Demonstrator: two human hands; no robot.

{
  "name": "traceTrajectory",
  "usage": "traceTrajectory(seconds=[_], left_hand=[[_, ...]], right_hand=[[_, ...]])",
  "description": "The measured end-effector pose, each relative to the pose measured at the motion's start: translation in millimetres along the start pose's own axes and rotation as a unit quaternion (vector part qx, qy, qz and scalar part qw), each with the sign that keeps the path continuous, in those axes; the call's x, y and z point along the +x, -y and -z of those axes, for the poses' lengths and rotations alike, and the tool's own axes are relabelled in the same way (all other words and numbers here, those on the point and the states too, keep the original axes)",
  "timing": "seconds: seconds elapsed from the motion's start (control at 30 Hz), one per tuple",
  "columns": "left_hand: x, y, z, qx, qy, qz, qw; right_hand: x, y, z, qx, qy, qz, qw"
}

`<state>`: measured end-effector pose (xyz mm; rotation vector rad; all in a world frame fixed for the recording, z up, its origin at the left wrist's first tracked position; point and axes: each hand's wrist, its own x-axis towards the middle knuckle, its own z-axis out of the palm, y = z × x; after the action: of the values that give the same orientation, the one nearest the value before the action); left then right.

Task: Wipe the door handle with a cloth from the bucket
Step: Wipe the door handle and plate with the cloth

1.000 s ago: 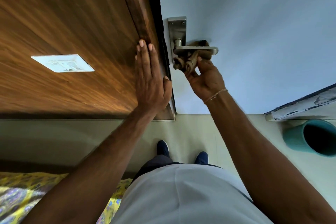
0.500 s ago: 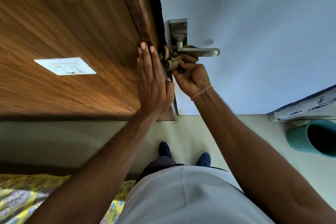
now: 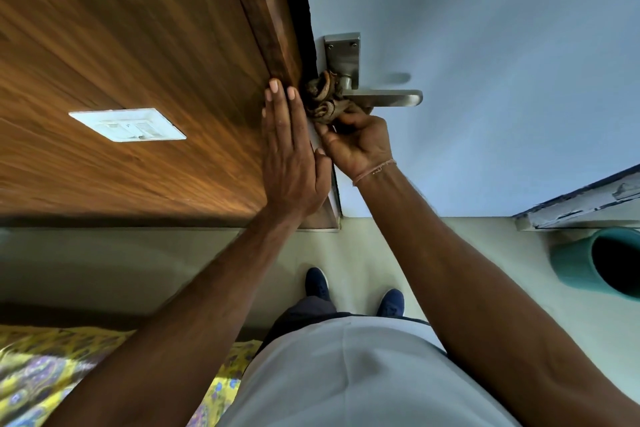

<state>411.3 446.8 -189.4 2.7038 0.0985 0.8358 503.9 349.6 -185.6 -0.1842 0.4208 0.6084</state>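
A silver lever door handle [image 3: 384, 98] on its steel backplate [image 3: 343, 52] is fixed to the pale blue door [image 3: 485, 45]. My right hand [image 3: 358, 140] grips a bunched brown patterned cloth [image 3: 323, 97] and presses it against the handle's base, at the door's edge. My left hand [image 3: 291, 156] lies flat with its fingers together on the brown wooden frame [image 3: 273, 28] just left of the cloth. The teal bucket [image 3: 599, 265] lies low at the right edge, partly cut off.
A white switch plate [image 3: 128, 124] sits on the wood panel at the left. A worn white ledge [image 3: 581, 204] juts out above the bucket. My two blue shoes [image 3: 353, 291] stand on the pale floor. A yellow patterned bedspread [image 3: 59, 378] fills the lower left corner.
My right hand has carried the cloth leftward, from under the lever's middle to its base by the door edge. My left hand has stayed flat on the frame.
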Motion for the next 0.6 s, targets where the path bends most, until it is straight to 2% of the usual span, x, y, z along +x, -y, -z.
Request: traceTrajectory(seconds=[0.3, 0.43, 0.53, 0.6], left_hand=[[-1.1, -2.4, -1.3, -0.001, -0.005, -0.003, 1.0], [-0.4, -3.3, -1.4, -0.006, -0.006, -0.007, 1.0], [-0.2, -6.8, -1.9, -0.01, -0.013, 0.003, 1.0], [-0.4, -9.6, -2.7, -0.012, -0.019, 0.005, 1.0]], right_hand=[[-17.2, 42.1, 23.8, -0.099, -0.053, 0.102, 0.988], [-32.9, 72.2, 28.7, -0.136, -0.092, 0.167, 0.972], [-52.3, 81.4, 22.6, -0.25, -0.118, 0.259, 0.926], [-63.4, 80.4, 15.7, -0.354, -0.109, 0.351, 0.86]])
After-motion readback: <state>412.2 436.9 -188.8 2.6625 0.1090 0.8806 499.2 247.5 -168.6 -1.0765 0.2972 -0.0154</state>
